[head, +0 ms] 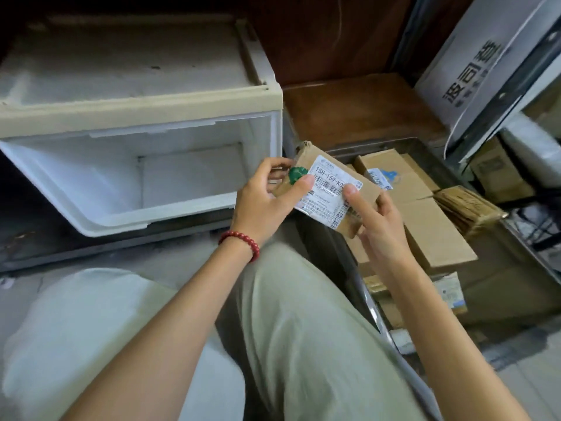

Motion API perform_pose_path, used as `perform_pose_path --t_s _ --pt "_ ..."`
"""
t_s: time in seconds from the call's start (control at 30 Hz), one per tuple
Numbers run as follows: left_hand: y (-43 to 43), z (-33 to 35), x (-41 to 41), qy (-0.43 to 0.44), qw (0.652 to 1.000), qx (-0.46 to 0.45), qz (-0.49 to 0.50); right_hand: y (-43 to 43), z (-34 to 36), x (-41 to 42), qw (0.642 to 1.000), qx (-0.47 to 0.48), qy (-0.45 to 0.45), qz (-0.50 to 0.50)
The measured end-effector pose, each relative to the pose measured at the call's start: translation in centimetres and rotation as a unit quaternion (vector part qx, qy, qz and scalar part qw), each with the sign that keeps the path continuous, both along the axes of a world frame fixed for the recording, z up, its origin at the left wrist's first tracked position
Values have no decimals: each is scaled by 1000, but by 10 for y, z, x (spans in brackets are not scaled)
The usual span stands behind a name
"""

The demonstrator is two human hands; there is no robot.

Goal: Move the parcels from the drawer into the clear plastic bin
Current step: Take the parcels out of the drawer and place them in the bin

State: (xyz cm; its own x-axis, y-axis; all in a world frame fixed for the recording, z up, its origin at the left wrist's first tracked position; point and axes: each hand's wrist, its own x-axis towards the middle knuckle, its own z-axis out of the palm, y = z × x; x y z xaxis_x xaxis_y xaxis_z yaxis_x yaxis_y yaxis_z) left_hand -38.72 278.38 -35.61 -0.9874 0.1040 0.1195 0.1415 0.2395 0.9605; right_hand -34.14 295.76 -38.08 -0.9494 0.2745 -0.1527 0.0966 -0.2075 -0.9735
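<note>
We grip the labelled parcel (331,183) at both ends, left hand (267,202) and right hand (379,226) curled round it, above the clear plastic bin (372,302), beside the open drawer (121,220).

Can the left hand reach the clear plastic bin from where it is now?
Probably yes. The left hand and right hand both grip the parcel just beside the clear plastic bin, whose open top looks unobstructed.

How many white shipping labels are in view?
3: one on the small brown cardboard parcel held up, one on the cardboard box just behind it, one on the low parcel by the right forearm. Others may be hidden.
</note>
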Motion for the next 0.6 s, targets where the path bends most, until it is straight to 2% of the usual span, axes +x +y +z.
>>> perform_pose_path --t_s 0.1,0.23,0.37,0.47,0.6 --pt "27 -4 0 16 997 -31 -63 34 -4 20 999 32 -30 -16" --pt "58 -12 8 32 987 -61 -148 68 0 46 998 24 -58 -32" --pt "90 -25 18 24 959 -115 -259 105 3 72 993 72 -65 -60" --pt "114 -37 25 32 938 -158 -305 132 -5 98 988 97 -88 -76" --pt "138 -51 31 -4 901 -237 -363 157 -20 125 971 150 -140 -122"
